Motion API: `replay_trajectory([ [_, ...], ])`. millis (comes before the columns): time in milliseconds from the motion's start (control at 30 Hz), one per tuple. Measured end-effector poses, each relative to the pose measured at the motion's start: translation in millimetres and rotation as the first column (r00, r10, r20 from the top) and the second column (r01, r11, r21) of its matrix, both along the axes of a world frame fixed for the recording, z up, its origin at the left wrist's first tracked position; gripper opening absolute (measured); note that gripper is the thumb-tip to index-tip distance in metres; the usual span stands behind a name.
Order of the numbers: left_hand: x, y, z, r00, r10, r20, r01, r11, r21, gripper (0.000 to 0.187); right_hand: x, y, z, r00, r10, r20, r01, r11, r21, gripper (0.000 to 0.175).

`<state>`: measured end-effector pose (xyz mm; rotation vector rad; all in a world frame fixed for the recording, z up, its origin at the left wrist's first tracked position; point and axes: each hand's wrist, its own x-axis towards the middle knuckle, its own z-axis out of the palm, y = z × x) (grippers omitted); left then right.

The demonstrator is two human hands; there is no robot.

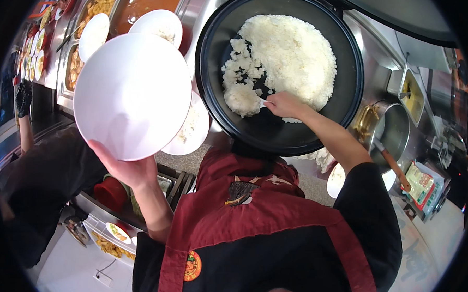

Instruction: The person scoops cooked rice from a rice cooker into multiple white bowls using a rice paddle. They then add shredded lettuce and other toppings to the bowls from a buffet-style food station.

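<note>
My left hand grips the lower rim of a large white bowl, which looks empty and is tilted with its inside towards me. My right hand is closed on the handle of a white rice paddle. A heap of cooked white rice covers the paddle's blade, low inside a wide black rice cooker. The main mass of rice fills the cooker's middle and right, with loose clumps at its left. The raised bowl partly hides white bowls behind it, among them one with rice traces.
The cooker's open lid stands at top right. Metal food trays lie at upper left, near a co-worker's black-gloved hand. A steel pot with a wooden-handled utensil is at right. More bowls sit below the cooker.
</note>
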<state>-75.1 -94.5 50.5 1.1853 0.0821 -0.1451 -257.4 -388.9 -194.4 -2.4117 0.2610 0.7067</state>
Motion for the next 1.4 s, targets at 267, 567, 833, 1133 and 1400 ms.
replay_trajectory([
  [267, 5.5, 8.5, -3.7, 0.978, -0.016, 0.21, 0.004, 0.998, 0.055, 0.059, -22.0, -28.9, 81.0, 0.936, -0.316, -0.157, 0.352, 0.867, 0.352, 0.031],
  [567, -36.2, -79.5, -66.4, 0.855, -0.518, -0.026, 0.515, 0.855, -0.064, 0.069, -3.0, -22.9, 311.0, 0.94, -0.335, 0.059, 0.339, 0.938, -0.076, 0.035],
  [833, -57.9, -94.1, -50.2, 0.653, -0.753, -0.084, 0.462, 0.483, -0.744, 0.075, 28.9, 27.3, 388.4, 0.995, 0.02, 0.103, 0.055, 0.733, -0.678, 0.033],
  [1133, -66.3, -97.8, -33.2, 0.746, -0.656, 0.112, 0.617, 0.618, -0.486, 0.068, 34.1, 63.6, 457.6, 0.995, -0.099, 0.033, 0.103, 0.893, -0.439, 0.033],
  [1400, -77.8, -87.0, -26.5, 0.663, -0.742, -0.095, 0.506, 0.538, -0.675, 0.072, 22.9, 45.1, 376.0, 0.957, -0.282, -0.064, 0.252, 0.922, -0.295, 0.036],
])
